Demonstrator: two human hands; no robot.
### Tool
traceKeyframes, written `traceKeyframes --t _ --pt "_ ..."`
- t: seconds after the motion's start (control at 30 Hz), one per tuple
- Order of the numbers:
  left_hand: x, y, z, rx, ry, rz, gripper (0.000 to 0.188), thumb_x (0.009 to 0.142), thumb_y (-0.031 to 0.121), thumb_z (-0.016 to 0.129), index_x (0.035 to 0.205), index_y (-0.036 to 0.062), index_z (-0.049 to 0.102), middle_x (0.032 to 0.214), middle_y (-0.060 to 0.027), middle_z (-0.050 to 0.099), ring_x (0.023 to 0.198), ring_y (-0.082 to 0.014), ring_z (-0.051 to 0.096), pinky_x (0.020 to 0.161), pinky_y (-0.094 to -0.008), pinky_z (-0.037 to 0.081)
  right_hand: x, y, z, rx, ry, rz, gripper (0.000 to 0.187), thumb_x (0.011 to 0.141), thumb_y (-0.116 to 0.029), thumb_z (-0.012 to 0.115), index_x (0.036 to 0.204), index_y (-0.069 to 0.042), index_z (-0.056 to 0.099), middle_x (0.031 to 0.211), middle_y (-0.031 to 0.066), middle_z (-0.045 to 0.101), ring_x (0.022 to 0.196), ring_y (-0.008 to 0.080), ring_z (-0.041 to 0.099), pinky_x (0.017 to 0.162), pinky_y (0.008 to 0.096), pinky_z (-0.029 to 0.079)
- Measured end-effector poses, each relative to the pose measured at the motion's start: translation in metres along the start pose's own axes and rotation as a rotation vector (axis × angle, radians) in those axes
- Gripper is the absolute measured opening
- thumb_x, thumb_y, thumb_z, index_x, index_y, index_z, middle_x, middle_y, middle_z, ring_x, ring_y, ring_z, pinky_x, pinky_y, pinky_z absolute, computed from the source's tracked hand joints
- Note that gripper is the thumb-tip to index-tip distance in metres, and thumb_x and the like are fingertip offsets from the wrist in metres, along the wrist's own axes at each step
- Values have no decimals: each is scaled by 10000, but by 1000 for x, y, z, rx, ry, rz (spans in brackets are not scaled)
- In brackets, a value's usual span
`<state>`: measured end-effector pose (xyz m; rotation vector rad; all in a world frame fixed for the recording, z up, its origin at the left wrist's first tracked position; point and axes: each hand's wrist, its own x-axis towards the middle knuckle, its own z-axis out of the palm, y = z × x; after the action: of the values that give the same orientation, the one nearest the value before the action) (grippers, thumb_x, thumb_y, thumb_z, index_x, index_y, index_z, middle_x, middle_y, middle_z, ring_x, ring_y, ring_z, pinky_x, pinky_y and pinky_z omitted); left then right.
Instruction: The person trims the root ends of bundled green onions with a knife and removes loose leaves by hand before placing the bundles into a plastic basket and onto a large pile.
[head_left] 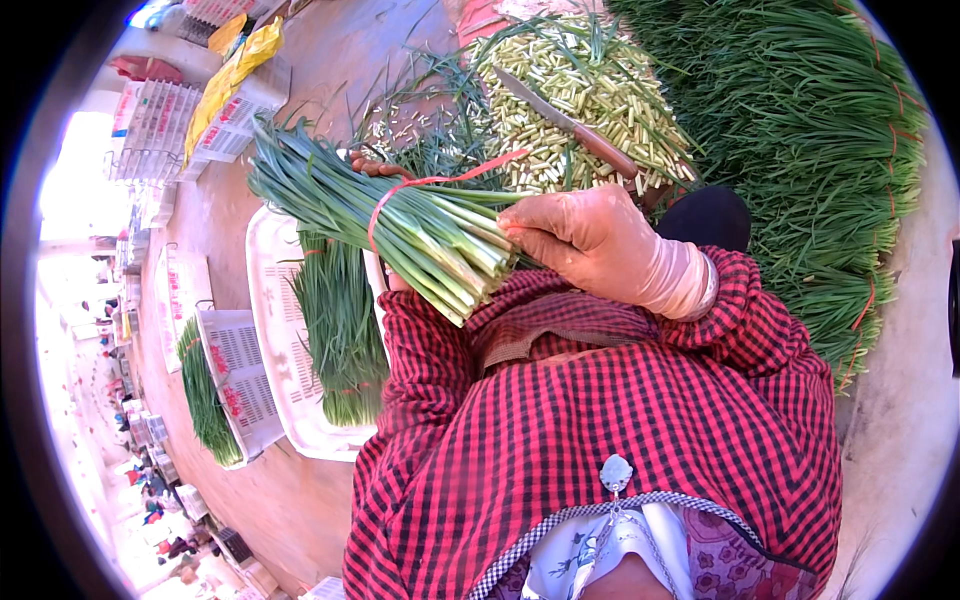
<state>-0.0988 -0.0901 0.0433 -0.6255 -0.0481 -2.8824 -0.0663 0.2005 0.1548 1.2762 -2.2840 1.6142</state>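
A thick bundle of green chives (380, 205) lies across my lap, its cut pale ends pointing right. My left hand (378, 167) is under the bundle, only its fingertips showing past the leaves. My right hand (590, 240), in a thin glove, grips the cut ends and pinches a red rubber band (440, 183) that loops around the bundle. Both sleeves are red and black checked.
A knife with a wooden handle (575, 125) rests on a heap of cut stem ends (590, 90). A large pile of tied chive bundles (820, 150) fills the right. White plastic crates (285, 340) holding chives stand on the left, and more stacked crates (160, 130) further back.
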Motion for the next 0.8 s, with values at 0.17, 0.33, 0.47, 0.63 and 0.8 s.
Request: traceKeyframes --t 0.17,0.33,0.47,0.63,0.8 --pt "-6 -3 8 -229 -71 0 734 727 299 840 1292 -18 495 1179 -55 617 1094 -190 581 1031 -359 443 -5 1 -2 160 -174 258 130 936 -204 638 928 -74 647 704 124 632 639 290 659 579 352 505" --pt "-2 18 10 104 3 46 575 902 372 645 1317 -1 512 1159 -92 637 1063 -230 609 1003 -408 473 -13 11 -13 366 -207 681 223 971 -247 637 989 -30 681 692 11 621 592 96 586 569 264 483" --pt "0 4 35 562 395 187 520 955 428 564 1303 42 545 1248 -120 629 1123 -280 611 1017 -461 472 0 52 -40 232 86 496 550 917 -393 690 1290 -7 569 1054 109 661 922 165 641 820 285 514" --pt "10 -33 34 664 556 20 502 942 385 587 1312 48 551 1256 -109 635 1135 -299 610 1027 -465 472 62 44 -3 -117 -178 321 1185 756 -634 712 1508 100 162 1508 332 321 1429 393 324 1169 373 288" --pt "7 -113 39 782 606 -104 412 939 227 652 1298 43 564 1197 -89 654 1024 -237 657 890 -364 539 114 69 13 -33 207 246 808 733 -295 808 1343 66 419 1219 219 602 1128 302 592 981 366 467"
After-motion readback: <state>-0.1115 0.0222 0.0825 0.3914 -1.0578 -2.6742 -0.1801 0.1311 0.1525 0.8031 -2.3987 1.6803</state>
